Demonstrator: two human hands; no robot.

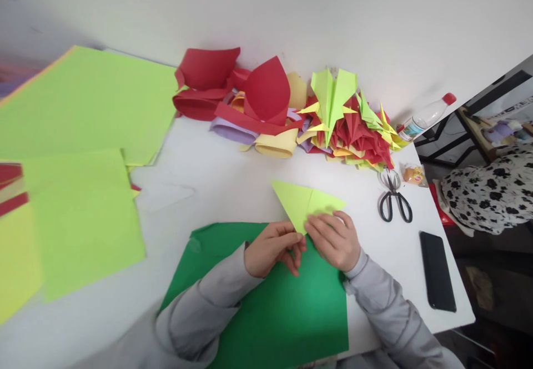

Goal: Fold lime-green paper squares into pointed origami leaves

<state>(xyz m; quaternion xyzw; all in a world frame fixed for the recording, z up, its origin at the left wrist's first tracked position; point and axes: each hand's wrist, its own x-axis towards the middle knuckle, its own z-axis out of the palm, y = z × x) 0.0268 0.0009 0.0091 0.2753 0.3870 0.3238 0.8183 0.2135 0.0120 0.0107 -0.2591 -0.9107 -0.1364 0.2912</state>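
Remotely, I watched the folded paper (306, 198) over the green sheet (287, 313)'s far edge, left hand (275, 247) pinching its near corner, right hand (335, 239) laid on it, that grip unclear. Creasing seemed in hand; the next move, I judged, called for even pressure.

Middle: lime triangle (300, 202) blocks
Left: decent lane beside green sheet (287, 313)
Back: paper pile (353, 130), big roadblock
Right: scissors (392, 193), phone (437, 270) clutter
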